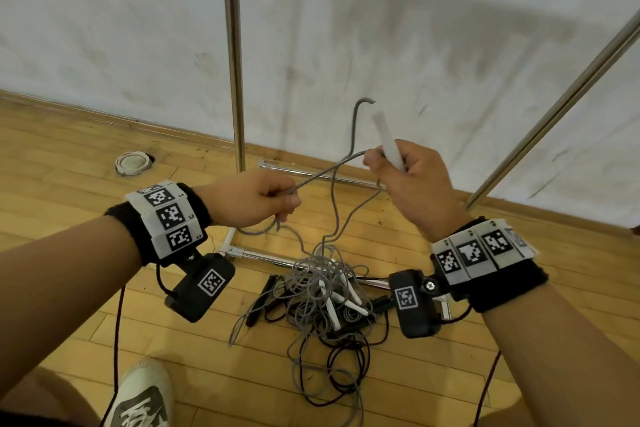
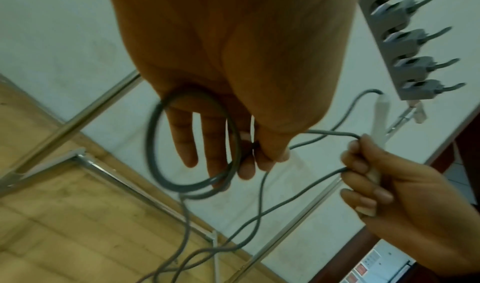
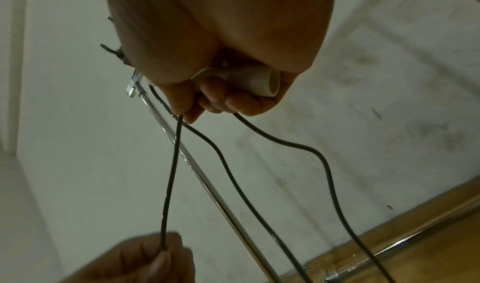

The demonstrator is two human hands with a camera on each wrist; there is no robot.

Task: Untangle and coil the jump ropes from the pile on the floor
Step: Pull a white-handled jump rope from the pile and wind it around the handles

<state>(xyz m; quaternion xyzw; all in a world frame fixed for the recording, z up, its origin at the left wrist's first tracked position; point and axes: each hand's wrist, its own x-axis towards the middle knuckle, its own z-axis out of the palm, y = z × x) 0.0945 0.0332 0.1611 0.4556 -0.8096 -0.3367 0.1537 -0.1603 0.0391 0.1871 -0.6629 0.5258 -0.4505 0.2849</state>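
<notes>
**Both hands on one grey rope above the pile**

Head view: the right hand (image 1: 412,180) is curled tight round a white handle (image 1: 388,142), which sticks up and away from the fist, and its grip also has hold of the grey rope (image 1: 325,173) that leaves the handle's top in a hook-shaped bend. The left hand (image 1: 249,199) pinches the same rope between thumb and forefinger, a small loop hanging beneath its knuckles. From both hands the rope drops to the pile (image 1: 322,291) on the wooden floor (image 1: 69,156) — a knot of grey and dark cords with several white handles and a few black ones mixed in, lying beside the chrome base of a metal rack (image 1: 232,55) that stands against the white wall. A shoe (image 1: 143,395) shows at the lower edge.

Left wrist view: the left hand (image 2: 233,72) has its thumb and forefinger closed on the rope, while the other fingers hang fairly straight through a round loop of grey rope (image 2: 155,143). The right hand (image 2: 394,189) is fisted round the white handle (image 2: 379,121) — rope strands pass out between its fingers.

Right wrist view: the right hand (image 3: 221,41) wraps the white handle (image 3: 249,80), whose open end shows. Three dark-looking strands of rope (image 3: 171,174) fall from it, one running to the left hand (image 3: 145,262), which nips it at the fingertips.
</notes>
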